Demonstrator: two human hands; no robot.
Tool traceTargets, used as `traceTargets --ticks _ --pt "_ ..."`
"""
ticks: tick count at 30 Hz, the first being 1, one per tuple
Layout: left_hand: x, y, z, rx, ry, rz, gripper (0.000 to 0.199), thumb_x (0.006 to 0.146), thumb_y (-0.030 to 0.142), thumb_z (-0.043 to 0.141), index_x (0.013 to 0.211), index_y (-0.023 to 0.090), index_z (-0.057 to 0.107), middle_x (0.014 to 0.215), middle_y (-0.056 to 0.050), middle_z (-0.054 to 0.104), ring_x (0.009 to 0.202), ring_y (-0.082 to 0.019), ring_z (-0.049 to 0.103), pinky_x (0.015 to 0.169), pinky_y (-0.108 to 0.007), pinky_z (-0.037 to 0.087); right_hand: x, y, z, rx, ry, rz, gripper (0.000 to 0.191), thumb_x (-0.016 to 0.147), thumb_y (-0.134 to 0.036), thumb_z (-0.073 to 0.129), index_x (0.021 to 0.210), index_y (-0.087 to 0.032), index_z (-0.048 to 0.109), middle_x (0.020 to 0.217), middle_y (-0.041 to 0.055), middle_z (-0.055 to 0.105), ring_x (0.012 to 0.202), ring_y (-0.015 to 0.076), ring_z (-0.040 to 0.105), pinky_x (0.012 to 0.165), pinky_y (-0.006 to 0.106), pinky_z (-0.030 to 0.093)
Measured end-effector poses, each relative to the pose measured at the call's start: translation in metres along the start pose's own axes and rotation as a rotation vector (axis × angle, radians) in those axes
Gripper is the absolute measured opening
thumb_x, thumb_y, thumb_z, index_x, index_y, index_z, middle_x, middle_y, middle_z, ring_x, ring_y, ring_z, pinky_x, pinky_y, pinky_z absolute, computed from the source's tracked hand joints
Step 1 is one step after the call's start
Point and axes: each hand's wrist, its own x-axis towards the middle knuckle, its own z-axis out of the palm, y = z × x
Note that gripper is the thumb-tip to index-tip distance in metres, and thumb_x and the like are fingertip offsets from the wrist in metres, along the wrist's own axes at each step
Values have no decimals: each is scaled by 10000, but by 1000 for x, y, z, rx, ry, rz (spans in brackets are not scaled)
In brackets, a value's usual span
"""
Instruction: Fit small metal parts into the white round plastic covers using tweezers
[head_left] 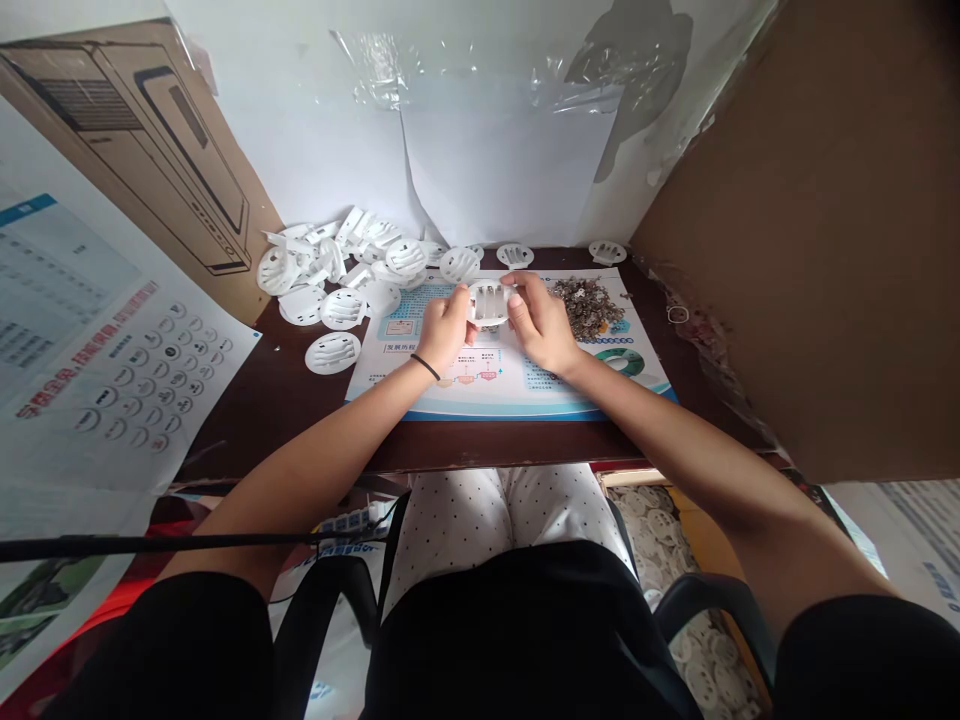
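Between my hands, above the printed sheet [390,385], is a round white plastic part [491,303] with raised ribs and slots. My left hand [446,328] grips its left edge, thumb on top. At its right edge my right hand [541,325] has thumb and forefinger closed on the rim; whether a small metal piece is also pinched there, I cannot make out. Just right of that hand lies a heap of small metal pieces [589,308]. A pile of similar white plastic parts [345,250] sits at the back left, with a loose one [333,353] nearer me.
Several white parts, one of them far right [607,252], lie along the back of the dark table [300,420]. Cardboard [787,250] walls the right side; a printed carton [142,140] stands left. Below right, a box holds many white parts [660,530].
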Motion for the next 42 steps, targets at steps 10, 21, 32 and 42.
traceTargets --ticks 10,21,32,42 --pt "2 -8 -4 -87 -27 89 670 979 620 452 443 218 452 356 -3 452 353 -89 442 444 -249 401 -2 -5 -3 0 -49 30 660 978 -707 283 1357 -194 456 714 22 637 625 213 621 690 402 544" --pt "-4 2 -8 10 -131 272 821 964 773 231 589 187 666 519 -61 612 492 -106 568 523 -254 445 -17 -100 -124 -79 -422 22 331 953 -298 541 1223 -161 673 957 76 740 765 171 682 680 322 571" --pt "22 21 -25 -145 158 177 732 1003 697 288 556 200 585 456 -22 536 419 -91 506 470 -236 392 -231 -64 -176 -1096 -1060 855 557 846 68 335 1161 -178 723 870 129 792 804 326 795 552 336 428" --pt "18 8 -23 -140 146 183 741 1030 657 257 558 201 601 460 -11 525 415 -86 480 484 -243 390 -188 -121 -129 -708 -1077 538 327 967 -267 507 751 -216 747 717 83 751 711 254 746 594 299 398"
